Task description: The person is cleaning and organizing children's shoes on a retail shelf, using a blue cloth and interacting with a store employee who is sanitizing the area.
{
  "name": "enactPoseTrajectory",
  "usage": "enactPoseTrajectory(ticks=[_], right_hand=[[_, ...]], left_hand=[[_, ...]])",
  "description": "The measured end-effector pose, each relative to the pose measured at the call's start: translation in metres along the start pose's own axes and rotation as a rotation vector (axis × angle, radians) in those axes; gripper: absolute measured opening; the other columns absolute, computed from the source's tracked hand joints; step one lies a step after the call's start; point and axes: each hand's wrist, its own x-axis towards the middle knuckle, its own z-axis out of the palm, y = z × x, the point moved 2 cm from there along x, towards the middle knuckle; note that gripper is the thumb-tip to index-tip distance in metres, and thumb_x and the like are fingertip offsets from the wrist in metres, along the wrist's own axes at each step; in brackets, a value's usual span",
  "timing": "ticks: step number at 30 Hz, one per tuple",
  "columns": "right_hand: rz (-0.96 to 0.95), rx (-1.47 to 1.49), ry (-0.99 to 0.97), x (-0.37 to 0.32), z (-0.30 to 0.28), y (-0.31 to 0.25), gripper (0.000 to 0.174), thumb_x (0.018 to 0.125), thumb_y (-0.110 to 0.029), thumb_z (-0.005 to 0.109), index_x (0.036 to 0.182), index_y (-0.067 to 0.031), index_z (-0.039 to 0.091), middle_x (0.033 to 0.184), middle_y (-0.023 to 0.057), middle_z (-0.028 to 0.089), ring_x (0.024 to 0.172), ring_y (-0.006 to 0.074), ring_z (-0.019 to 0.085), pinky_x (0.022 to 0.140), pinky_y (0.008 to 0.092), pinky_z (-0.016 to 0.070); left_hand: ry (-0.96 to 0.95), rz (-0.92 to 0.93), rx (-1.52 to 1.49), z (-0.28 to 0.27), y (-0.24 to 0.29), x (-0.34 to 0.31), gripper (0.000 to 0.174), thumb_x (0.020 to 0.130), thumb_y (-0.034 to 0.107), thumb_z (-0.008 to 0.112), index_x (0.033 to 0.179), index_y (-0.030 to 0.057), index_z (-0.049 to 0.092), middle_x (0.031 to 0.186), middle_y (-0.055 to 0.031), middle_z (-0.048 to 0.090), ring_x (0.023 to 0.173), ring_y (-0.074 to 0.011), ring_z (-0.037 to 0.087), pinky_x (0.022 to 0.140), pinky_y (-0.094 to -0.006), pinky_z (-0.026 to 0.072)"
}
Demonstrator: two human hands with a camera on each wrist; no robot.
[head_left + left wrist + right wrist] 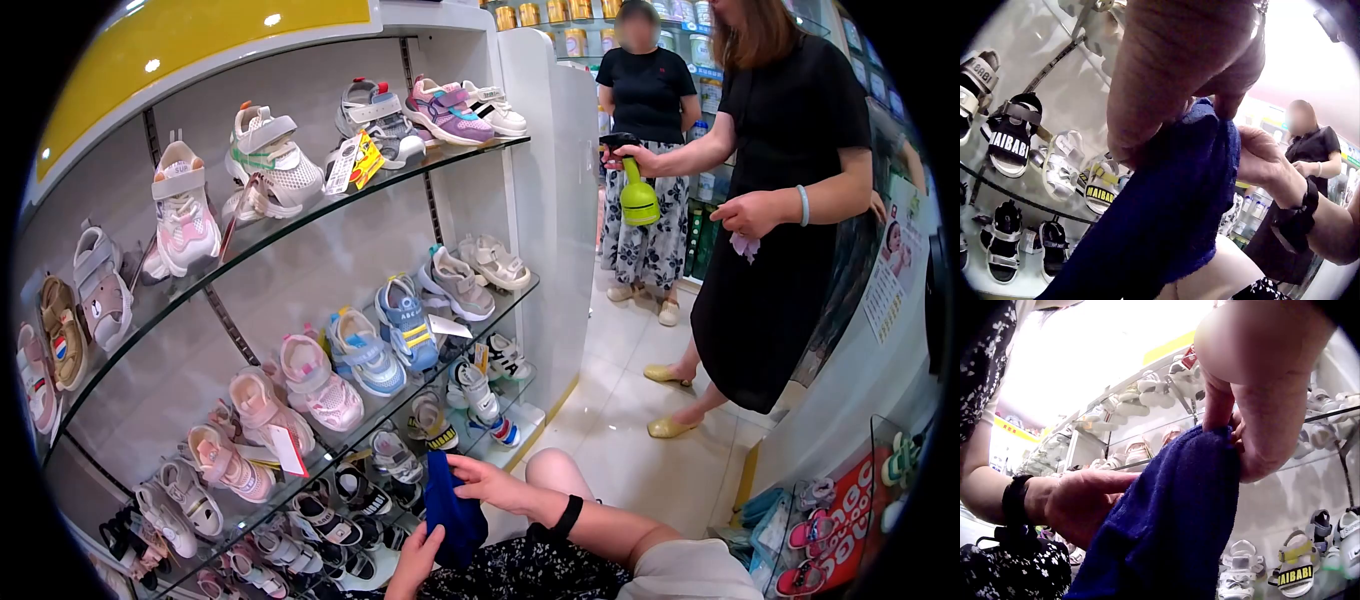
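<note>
A dark blue cloth (455, 515) hangs between the two hands, low in the head view. The left hand (415, 565) pinches its lower left side between thumb and fingers; close up, this hand (1185, 69) grips a fold in the left wrist view. The right hand (495, 488), a black band on its wrist, holds the upper part. In the right wrist view the right hand (1266, 419) pinches the cloth's top edge (1166, 487), while the left hand (1085, 500) is on the other side, its fingertips partly hidden by the fabric.
Curved glass shelves (330, 205) with several rows of small shoes stand at the left. A person in a black dress (790, 200) holds a green spray bottle (639, 198) on the right, near another person in a black top (648, 95). More shoes (810, 530) sit lower right.
</note>
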Motion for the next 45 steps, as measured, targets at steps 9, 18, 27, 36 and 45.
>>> enactPoseTrajectory(ticks=[9,18,27,36,45], right_hand=[[0.066,0.007,0.018,0.0,-0.006,0.012,0.061,0.085,0.004,0.048,0.14,-0.0087,0.023,0.129,0.0065,0.044,0.115,0.0132,0.044,0.095,0.026,0.0356],[0.11,-0.045,0.094,-0.007,0.002,0.002,0.061,0.085,0.002,0.051,0.139,-0.0082,0.025,0.133,0.0106,0.039,0.118,0.0164,0.041,0.097,0.0281,0.0341],[0.199,-0.021,-0.019,0.004,-0.027,0.055,0.048,0.082,0.001,0.052,0.128,-0.0066,0.04,0.11,0.0019,0.053,0.1,0.0095,0.048,0.085,0.0253,0.0391],[0.323,-0.351,-0.086,0.008,-0.008,0.126,0.041,0.083,-0.022,0.06,0.117,-0.0045,0.049,0.093,0.0051,0.054,0.085,0.0136,0.05,0.073,0.0257,0.0427],[0.261,-0.074,0.258,0.01,-0.049,0.067,0.02,0.086,-0.03,0.058,0.096,-0.0131,0.056,0.084,-0.0069,0.054,0.078,0.0043,0.047,0.07,0.0211,0.0391]], left_hand=[[0.006,0.024,0.039,-0.004,-0.005,0.001,0.032,0.089,0.019,0.055,0.114,-0.0007,0.053,0.101,-0.0026,0.06,0.088,-0.0085,0.053,0.08,-0.0228,0.0423],[0.022,-0.005,0.27,-0.014,-0.029,0.009,0.028,0.086,0.017,0.056,0.108,-0.0006,0.056,0.097,-0.0037,0.061,0.085,-0.0096,0.055,0.077,-0.0234,0.0436],[0.157,0.102,-0.467,-0.006,-0.002,0.002,0.035,0.088,0.011,0.044,0.122,0.0007,0.044,0.113,-0.0097,0.055,0.101,-0.0189,0.054,0.089,-0.0309,0.0429],[0.11,0.3,-0.633,0.025,0.059,-0.019,0.039,0.091,0.016,0.044,0.127,0.0046,0.038,0.124,-0.0105,0.048,0.112,-0.0244,0.048,0.097,-0.0375,0.0364],[0.369,0.25,-0.192,-0.019,0.002,-0.003,0.03,0.087,0.007,0.049,0.116,0.0001,0.049,0.108,-0.0075,0.058,0.095,-0.0151,0.056,0.087,-0.0261,0.0414]])
